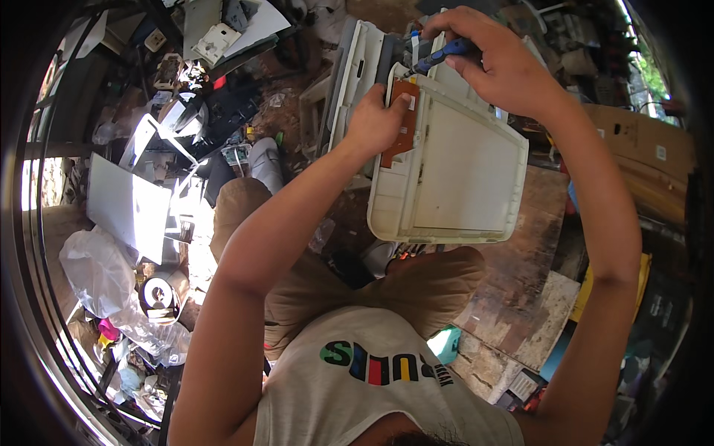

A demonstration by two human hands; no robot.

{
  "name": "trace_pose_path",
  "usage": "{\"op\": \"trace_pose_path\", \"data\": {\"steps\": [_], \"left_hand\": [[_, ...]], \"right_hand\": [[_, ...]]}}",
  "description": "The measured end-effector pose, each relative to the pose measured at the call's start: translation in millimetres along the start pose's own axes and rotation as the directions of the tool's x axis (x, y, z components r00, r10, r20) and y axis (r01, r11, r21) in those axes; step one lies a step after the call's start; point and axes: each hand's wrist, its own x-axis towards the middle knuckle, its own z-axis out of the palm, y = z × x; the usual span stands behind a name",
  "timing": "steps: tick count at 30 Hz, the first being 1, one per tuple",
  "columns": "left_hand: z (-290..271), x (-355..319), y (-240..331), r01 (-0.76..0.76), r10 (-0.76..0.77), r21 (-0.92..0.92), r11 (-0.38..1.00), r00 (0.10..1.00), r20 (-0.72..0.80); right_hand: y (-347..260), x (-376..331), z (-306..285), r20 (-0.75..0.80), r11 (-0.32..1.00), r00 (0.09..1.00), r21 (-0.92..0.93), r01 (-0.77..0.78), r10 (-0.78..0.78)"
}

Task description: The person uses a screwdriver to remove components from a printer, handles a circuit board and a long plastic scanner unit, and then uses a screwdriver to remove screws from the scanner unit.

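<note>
We hold a blue-handled screwdriver [444, 56] at the upper corner of a pale plastic casing [470, 175], with clutter crowding both sides.

The casing stands just beyond our knees; a clear, crumpled plastic bag [97, 271] and a flat white panel [126, 204] lie to our left, a brown cardboard box [632, 152] and scuffed wooden boards [517, 275] to our right. Our left hand [378, 123] clasps the casing's edge, thumb over a flat orange-brown strip [401, 137]; our right hand [506, 70] pinches the screwdriver's handle. The casing is smooth, rim ribbed, corners rounded.
</note>
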Motion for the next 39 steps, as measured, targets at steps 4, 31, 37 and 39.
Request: {"op": "trace_pose_path", "data": {"steps": [4, 31, 37, 39], "left_hand": [[1, -2, 2, -0.034, 0.035, 0.054, 0.998, 0.999, -0.026], [-14, 16, 7, -0.422, 0.482, 0.335, 0.842, 0.868, -0.119], [-13, 20, 5, -0.47, 0.565, 0.401, 0.786, 0.81, -0.158], [-13, 28, 1, -0.534, 0.638, 0.398, 0.746, 0.745, -0.197]], "right_hand": [[-14, 5, -4, 0.077, 0.934, 0.931, -0.039, -0.356, 0.358], [8, -8, 14, -0.23, 0.996, 0.973, -0.08, -0.038, 0.019], [5, -17, 14, -0.17, 0.99, 0.975, 0.015, -0.143, 0.143], [11, -28, 13, -0.222, 0.989, 0.964, 0.039, -0.144, 0.15]]}}
